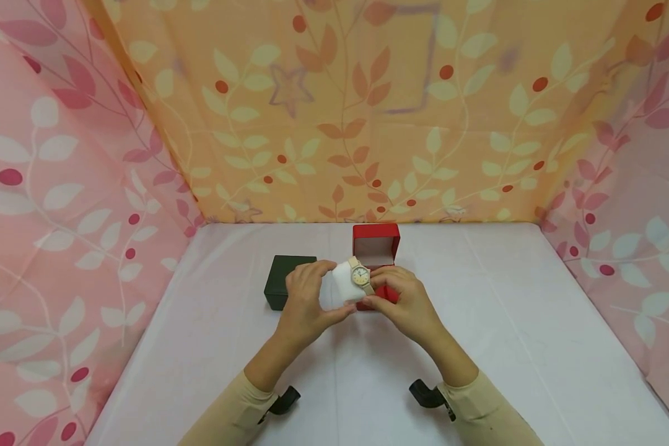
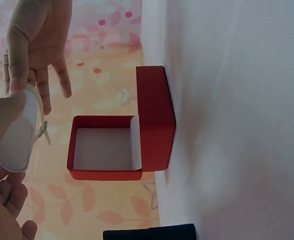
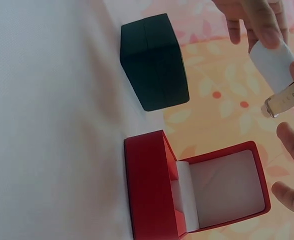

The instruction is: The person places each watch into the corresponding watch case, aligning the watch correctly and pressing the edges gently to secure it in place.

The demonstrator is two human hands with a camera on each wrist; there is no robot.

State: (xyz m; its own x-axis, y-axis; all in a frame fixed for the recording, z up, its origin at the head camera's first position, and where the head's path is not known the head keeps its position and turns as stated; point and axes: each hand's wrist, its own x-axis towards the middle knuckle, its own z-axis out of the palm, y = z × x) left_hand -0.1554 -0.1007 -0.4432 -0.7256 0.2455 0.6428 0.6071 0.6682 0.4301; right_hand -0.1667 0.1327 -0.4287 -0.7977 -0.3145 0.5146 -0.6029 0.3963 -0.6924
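Observation:
A wristwatch point(image 1: 360, 276) with a cream strap goes round a white cushion point(image 1: 342, 284), held up over the table between both hands. My left hand point(image 1: 306, 297) grips the cushion by its left end, thumb below and fingers above. On the other side, my right hand point(image 1: 409, 300) pinches the cushion and strap at the watch's right edge. The strap's buckle point(image 3: 272, 107) hangs on the underside in the right wrist view. Just behind the hands stands a red watch box point(image 1: 376, 230), lid up, white lining showing; the right hand partly hides its base.
A closed dark green box point(image 1: 290, 272) sits left of the red one, partly behind the left hand. White cloth covers the table point(image 1: 524, 347). Patterned curtains point(image 1: 334, 111) rise at the back and both sides. Each wrist wears a black camera mount point(image 1: 285, 401).

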